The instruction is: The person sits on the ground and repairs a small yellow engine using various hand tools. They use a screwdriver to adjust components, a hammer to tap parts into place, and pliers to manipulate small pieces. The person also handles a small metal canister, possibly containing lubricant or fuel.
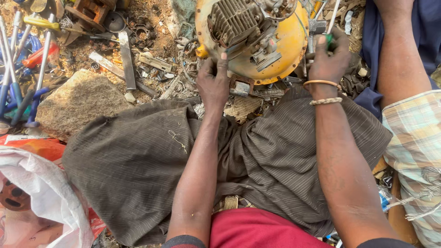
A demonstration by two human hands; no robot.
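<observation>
left hand [214, 82] fingers open against yellow engine housing [280, 50] | right hand [329, 57] fingers gripping green-handled tool [329, 40] beside it

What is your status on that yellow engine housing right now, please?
Left hand braces the yellow engine housing at its lower edge. Right hand grips a green-handled tool at its right side. Scrap and loose tools crowd the ground.

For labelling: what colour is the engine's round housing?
Yellow, worn: the housing, head view.
</observation>
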